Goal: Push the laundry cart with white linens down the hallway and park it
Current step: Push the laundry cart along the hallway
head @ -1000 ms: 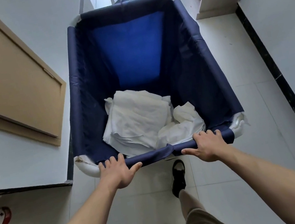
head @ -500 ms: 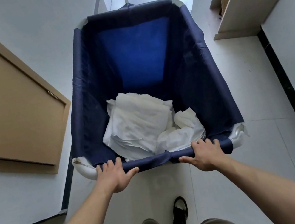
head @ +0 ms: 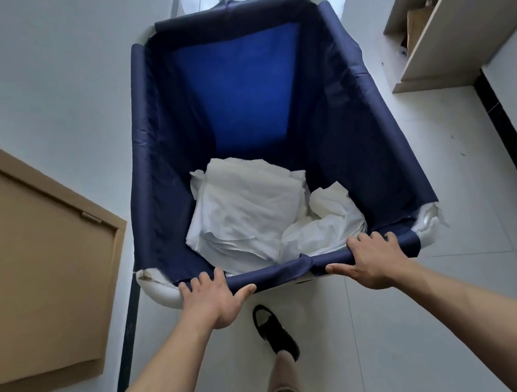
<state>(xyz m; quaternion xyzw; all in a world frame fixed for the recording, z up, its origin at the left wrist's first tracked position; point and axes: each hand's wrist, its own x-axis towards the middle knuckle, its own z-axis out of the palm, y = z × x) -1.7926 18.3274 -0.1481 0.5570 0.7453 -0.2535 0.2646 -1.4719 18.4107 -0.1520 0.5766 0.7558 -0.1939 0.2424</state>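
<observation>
Both hands on the near rim of the laundry cart (head: 378, 140): left hand (head: 214, 298) and right hand (head: 374, 261), each w/ fingers hooked over the fabric-covered bar, thumbs along its near side, set well apart. White linens (head: 254, 217) lie heaped at the bin's near end. Cart sits mid-hallway, door (head: 19, 255) to the left, shelving (head: 445, 7) ahead on the right. Best bet, imo: even pressure both sides so it tracks straight, short steps so the front shoe (head: 275, 331) clears the base, and mind that shelf corner.
</observation>
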